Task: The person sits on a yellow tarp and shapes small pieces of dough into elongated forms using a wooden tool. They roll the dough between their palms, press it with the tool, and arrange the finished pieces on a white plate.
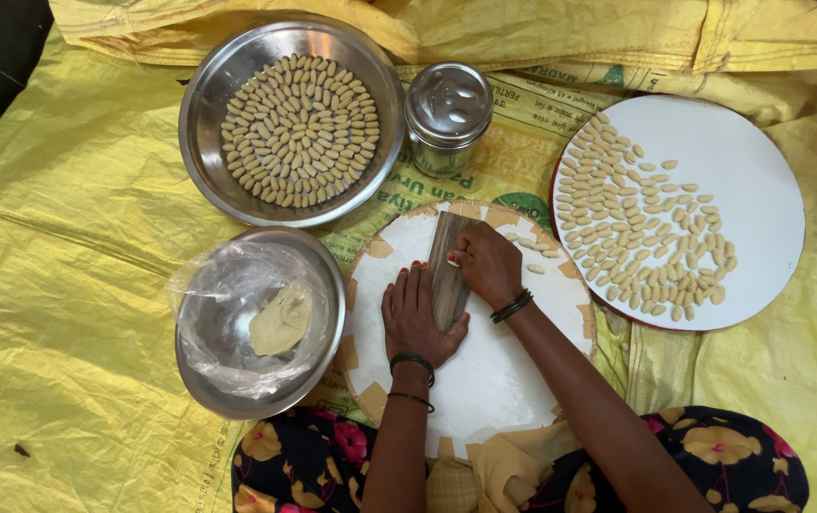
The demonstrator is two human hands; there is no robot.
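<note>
We are looking down at a yellow woven sack cloth (76,285) spread as a mat, carrying green and red printing near its middle, partly hidden under the dishes; we are seeing a round white board (494,380) patched at its rim with tan tape lying on it. A ridged wooden strip (446,275) is lying on the board; the left hand (415,318) is resting flat on it, fingers together, pinning it down; the right hand (486,263) is pressing curled fingers on a small dough piece (452,263) against the strip. A steel bowl (201,114) is holding rows of shaped pale pieces; a lidded steel tin (447,116) is standing just beside it. A second steel bowl (318,366) (lined with clear plastic) is holding a dough lump (280,321). A second white round board (760,171), on the right, is carrying more pieces.
</note>
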